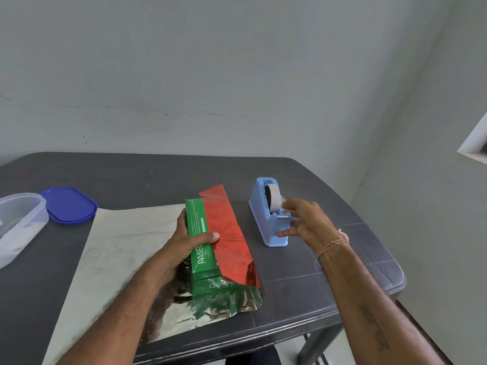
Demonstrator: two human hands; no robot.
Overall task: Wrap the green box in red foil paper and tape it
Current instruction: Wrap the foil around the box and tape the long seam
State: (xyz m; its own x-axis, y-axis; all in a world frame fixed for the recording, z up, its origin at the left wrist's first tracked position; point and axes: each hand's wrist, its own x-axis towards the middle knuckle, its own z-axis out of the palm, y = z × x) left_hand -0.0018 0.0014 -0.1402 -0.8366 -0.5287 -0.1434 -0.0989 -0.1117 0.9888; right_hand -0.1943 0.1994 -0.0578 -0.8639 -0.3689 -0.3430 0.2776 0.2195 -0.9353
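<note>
Blue dispenser (263,225) holds tape (275,198); clear tub (23,227) open, lid (69,204) beside.

One green box (196,217), one red foil sheet (232,233), one tape dispenser (261,214), one clear container (18,222), one blue lid (69,205), two hands (left hand (184,243), right hand (303,222)).

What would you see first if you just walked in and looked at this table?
The shiny red foil paper jumps out, folded over the green box in the middle, with the left hand gripping the box. Just to its right, the right hand reaches the light blue tape dispenser.
</note>
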